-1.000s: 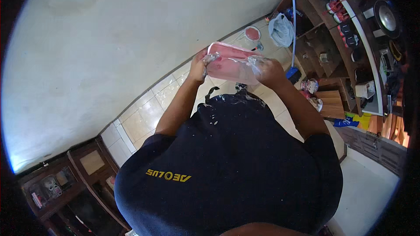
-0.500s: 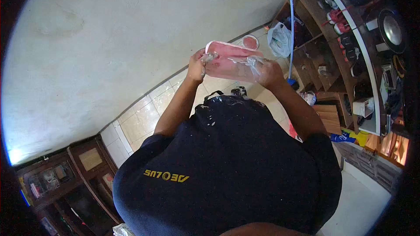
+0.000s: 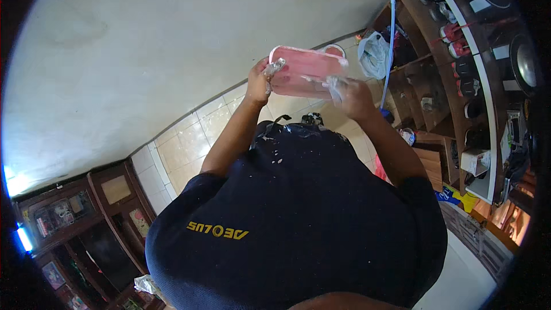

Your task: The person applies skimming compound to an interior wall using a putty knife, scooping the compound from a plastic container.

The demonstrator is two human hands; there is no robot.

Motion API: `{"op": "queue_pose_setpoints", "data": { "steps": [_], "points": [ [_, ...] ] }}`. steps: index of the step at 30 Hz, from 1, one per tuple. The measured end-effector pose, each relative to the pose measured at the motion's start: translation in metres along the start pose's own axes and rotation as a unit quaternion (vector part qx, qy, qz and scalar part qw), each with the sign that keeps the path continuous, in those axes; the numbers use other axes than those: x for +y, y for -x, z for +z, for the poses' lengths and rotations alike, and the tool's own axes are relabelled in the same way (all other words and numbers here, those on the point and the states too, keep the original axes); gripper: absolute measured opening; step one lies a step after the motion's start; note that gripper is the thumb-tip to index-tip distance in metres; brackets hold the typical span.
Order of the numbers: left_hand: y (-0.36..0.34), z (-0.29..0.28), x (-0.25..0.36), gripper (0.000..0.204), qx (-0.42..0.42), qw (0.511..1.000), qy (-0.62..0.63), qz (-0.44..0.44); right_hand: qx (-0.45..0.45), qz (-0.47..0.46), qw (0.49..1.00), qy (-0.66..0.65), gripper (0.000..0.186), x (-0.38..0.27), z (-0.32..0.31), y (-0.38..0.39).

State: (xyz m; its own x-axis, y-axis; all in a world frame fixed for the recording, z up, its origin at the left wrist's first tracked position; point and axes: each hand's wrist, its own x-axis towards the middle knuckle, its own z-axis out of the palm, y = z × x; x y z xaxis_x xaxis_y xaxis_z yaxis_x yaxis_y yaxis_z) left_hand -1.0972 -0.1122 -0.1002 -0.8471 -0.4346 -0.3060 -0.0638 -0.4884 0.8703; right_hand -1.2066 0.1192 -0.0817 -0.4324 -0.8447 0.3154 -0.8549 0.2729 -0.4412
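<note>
In front of my chest I hold up a pink, see-through rectangular plastic tub (image 3: 307, 60), tilted so its inside shows. My left hand (image 3: 261, 83) is closed round its left end, the thumb over the rim and coated with whitish paste. At the right end is my right hand (image 3: 351, 99), fingers bent and smeared with the same paste, by the tub's lower right side. A pale thin streak runs left from those fingers across the tub; whether it is paste or a tool I cannot tell.
Behind the tub a round pink-topped container (image 3: 335, 51) stands on the tiled floor (image 3: 192, 138) by the wall (image 3: 172, 40). To the right are a plastic bag (image 3: 373, 54), a blue-handled broom (image 3: 391, 34) and a shoe shelf (image 3: 442, 74). A dark wooden cabinet (image 3: 103, 224) stands lower left.
The tub has risen slightly and covers more of the round container behind it. My right hand has shifted a little along the tub's right side; my left hand keeps its grip.
</note>
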Motion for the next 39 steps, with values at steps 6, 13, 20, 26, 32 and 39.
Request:
{"op": "queue_pose_setpoints", "data": {
  "steps": [6, 13, 20, 26, 32, 39],
  "points": [
    [-0.007, 0.006, -0.008, 0.028, -0.013, 0.999, -0.032, -0.035, 0.039, -0.015, 0.999, 0.004, 0.021, 0.006, -0.012, 0.000],
    [-0.022, 0.015, -0.006, 0.033, -0.027, 0.996, -0.084, -0.002, 0.014, -0.014, 0.999, 0.030, 0.023, 0.001, -0.014, -0.006],
    [-0.030, 0.019, -0.010, 0.038, -0.064, 0.991, -0.110, 0.041, 0.043, -0.002, 0.998, 0.046, 0.026, 0.003, -0.029, -0.014],
    [-0.034, 0.031, 0.005, 0.042, -0.066, 0.980, -0.185, -0.020, 0.031, -0.046, 0.996, 0.065, 0.018, -0.007, -0.024, -0.038],
    [-0.039, 0.033, 0.016, 0.043, -0.083, 0.988, -0.126, -0.034, -0.056, -0.068, 0.994, 0.060, 0.017, -0.010, -0.033, -0.037],
    [-0.044, 0.026, 0.007, 0.047, -0.114, 0.982, -0.148, 0.014, -0.034, -0.004, 0.998, 0.052, 0.015, -0.012, -0.052, -0.056]
  ]
}}
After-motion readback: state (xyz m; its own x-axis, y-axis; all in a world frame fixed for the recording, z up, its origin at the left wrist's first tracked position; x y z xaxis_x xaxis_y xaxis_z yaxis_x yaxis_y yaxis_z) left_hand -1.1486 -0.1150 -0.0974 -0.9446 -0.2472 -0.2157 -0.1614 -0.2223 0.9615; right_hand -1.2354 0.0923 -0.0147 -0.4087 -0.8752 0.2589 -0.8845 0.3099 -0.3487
